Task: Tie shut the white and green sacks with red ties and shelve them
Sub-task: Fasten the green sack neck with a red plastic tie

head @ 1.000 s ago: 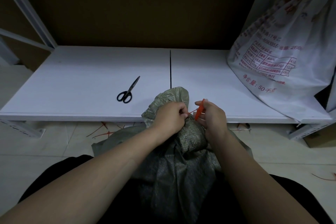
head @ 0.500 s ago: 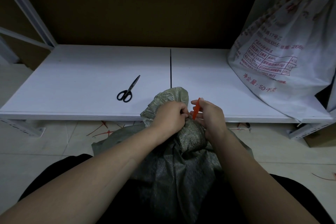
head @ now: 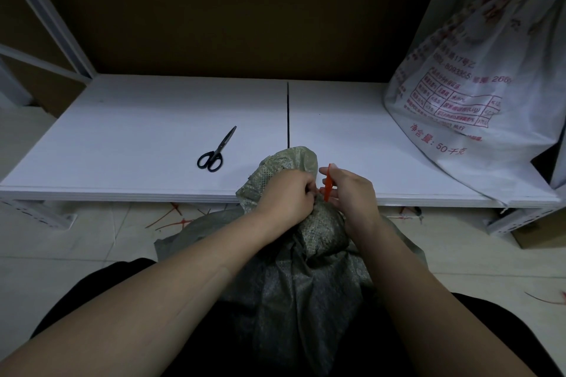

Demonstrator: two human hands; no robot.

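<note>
A green woven sack stands on the floor between my knees, in front of the white shelf. My left hand is clenched around the sack's gathered neck. My right hand pinches a red tie, held almost upright beside the neck. Whether the tie circles the neck is hidden by my fingers. A white sack with red print leans at the shelf's right end.
Black scissors lie on the shelf left of the sack. Several loose red ties are scattered on the tiled floor under the shelf edge, one more red tie at the far right. A cardboard box sits under the shelf's right corner.
My right hand has shifted slightly left toward the sack's neck, turning the red tie more upright. My left hand keeps its grip on the neck.
</note>
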